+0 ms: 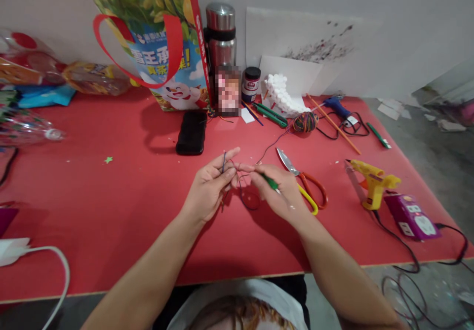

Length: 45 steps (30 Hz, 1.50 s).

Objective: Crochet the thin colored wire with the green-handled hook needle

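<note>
My left hand (212, 184) is closed in a pinch on thin multicoloured yarn (249, 207), with a dark blue strand standing up across its fingers. My right hand (276, 187) holds a green-handled tool (271, 182) whose tip points toward the left fingertips, where the yarn crosses. A loop of yarn hangs below the fingers, and a strand runs up and back to a multicoloured yarn ball (305, 122). Just right of my right hand lie open scissors (301, 174) with orange and yellow handles, partly hidden by that hand.
A black phone (191, 132) lies behind my hands. Further back stand a large printed bag (177, 49), a steel flask (221, 39) and a dark jar (251, 84). To the right are a yellow glue gun (375, 179) and a purple box (412, 215) with cables.
</note>
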Motion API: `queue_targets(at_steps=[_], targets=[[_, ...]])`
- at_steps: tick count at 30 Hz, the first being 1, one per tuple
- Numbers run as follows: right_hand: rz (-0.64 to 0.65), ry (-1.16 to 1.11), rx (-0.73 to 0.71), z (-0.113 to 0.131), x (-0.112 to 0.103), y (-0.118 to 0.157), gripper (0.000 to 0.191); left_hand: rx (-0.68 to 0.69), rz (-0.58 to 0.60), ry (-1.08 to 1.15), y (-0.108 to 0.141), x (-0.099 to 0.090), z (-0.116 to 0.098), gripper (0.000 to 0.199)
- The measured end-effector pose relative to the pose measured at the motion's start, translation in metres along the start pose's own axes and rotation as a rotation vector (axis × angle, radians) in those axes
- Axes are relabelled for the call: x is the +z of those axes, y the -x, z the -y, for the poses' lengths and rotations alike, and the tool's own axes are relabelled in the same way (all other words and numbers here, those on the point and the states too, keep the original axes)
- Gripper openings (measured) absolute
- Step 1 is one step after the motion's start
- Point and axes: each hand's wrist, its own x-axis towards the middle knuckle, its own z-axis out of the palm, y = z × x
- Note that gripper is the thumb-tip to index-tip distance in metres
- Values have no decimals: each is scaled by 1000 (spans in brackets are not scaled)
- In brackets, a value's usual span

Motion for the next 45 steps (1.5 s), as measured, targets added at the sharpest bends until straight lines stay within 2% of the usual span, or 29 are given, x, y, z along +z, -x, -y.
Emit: queue_targets(at_steps=[2, 5, 9, 13, 16, 21, 27, 30, 35, 40, 45], targets=[[-170, -51, 47, 10, -14, 1, 28, 19, 13, -33, 0, -1, -2, 44], [-239, -290, 2, 25, -28, 5, 32, 0, 41, -28, 2, 0, -5, 45], [-203, -454, 3, 29, -29, 7, 22, -28, 56, -23, 2, 1, -4, 44], [-152, -466, 70, 11, -27, 6, 18, -18, 78, -101, 1, -1, 1, 45], [-127, -500, 60, 2, -27, 5, 19, 19, 94, -175, 1, -3, 4, 44], [-57, -374, -2, 4, -28, 6, 21, 95, 69, -339, 1, -5, 5, 45], [-104, -261, 80, 1, -25, 8, 18, 22, 63, -329, 3, -8, 6, 50], [-103, -326, 126, 0, -23, 9, 19, -10, 79, -277, 2, -9, 6, 49], [-87, -448, 110, 0, -19, 9, 13, -70, 71, -183, 0, -8, 4, 50], [-81, -342, 135, -1, -17, 7, 15, -48, 94, -189, 0, -8, 7, 53], [-142, -333, 162, -1, -17, 6, 15, -47, 142, -256, 2, -10, 8, 51]])
